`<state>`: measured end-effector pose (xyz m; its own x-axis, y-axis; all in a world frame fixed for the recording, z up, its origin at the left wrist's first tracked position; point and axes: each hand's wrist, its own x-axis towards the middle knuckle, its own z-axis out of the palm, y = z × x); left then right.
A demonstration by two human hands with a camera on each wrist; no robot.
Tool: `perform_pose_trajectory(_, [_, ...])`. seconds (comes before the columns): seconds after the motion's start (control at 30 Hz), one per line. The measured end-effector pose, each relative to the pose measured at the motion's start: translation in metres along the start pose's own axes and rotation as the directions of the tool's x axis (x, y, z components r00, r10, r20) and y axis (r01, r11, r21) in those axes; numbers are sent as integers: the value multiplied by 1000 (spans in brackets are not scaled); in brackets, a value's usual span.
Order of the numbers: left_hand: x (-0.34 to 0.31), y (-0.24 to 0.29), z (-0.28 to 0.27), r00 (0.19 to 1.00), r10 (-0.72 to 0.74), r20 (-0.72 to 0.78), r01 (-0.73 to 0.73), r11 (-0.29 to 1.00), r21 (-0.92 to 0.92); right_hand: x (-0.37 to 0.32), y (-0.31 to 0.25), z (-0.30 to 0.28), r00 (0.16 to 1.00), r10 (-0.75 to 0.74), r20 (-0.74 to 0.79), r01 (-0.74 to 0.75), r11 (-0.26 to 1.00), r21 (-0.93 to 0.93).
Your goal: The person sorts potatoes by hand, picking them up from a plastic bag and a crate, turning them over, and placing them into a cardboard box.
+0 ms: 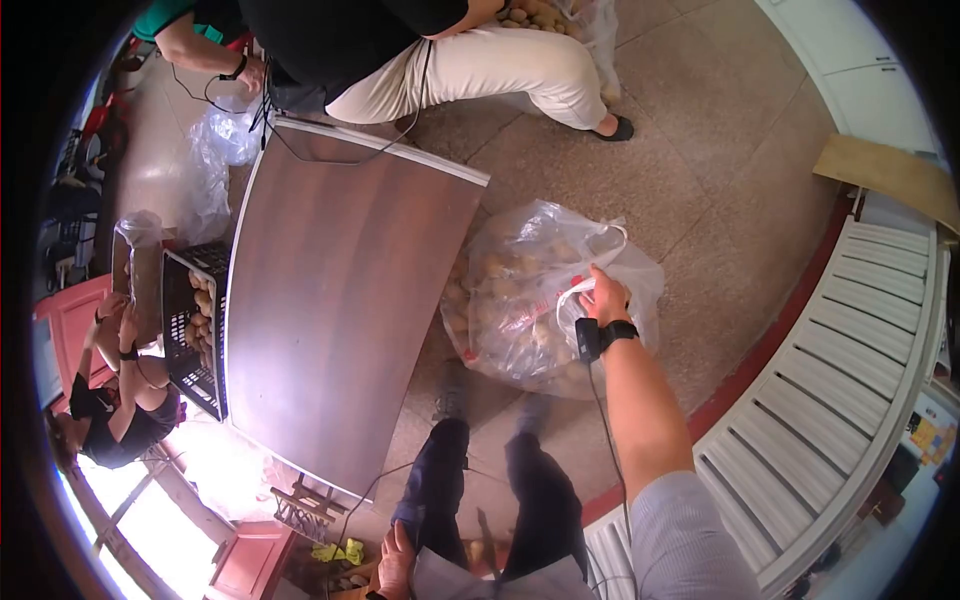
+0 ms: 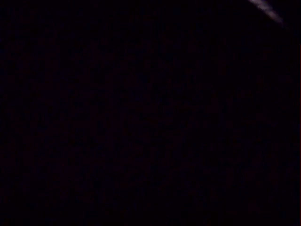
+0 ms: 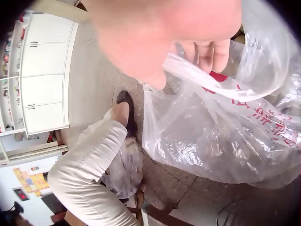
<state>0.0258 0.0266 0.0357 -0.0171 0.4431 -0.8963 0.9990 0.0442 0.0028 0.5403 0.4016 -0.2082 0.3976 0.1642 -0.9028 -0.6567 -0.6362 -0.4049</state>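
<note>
A large clear plastic bag (image 1: 530, 300) with red print stands on the floor, round brown potatoes showing through it. My right hand (image 1: 606, 298) grips one of its white handles; in the right wrist view the fingers of that hand (image 3: 169, 37) are curled round the handle, above the bag (image 3: 202, 136). A second handle loop stands up beside the hand in the head view. My left hand (image 1: 397, 562) rests by my left thigh, its fingers fairly straight, holding nothing visible. The left wrist view is almost wholly dark.
A brown table (image 1: 340, 280) stands left of the bag. Beyond it are a black crate (image 1: 175, 310) of potatoes and a person (image 1: 120, 410) seated at the left. Another person in light trousers (image 1: 490, 70) sits across. A white slatted surface (image 1: 800, 400) runs along the right.
</note>
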Motion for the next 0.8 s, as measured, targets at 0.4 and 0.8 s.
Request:
perform_pose_trajectory(0.4, [-13, -2, 8, 1000, -10, -8, 10, 1000, 24, 14, 25, 7, 948, -278, 158, 276, 961, 36])
perform_pose_trajectory(0.8, [-36, 75, -74, 1000, 3, 12, -2, 989, -149, -211, 54, -103, 914, 92, 394, -17, 982, -190])
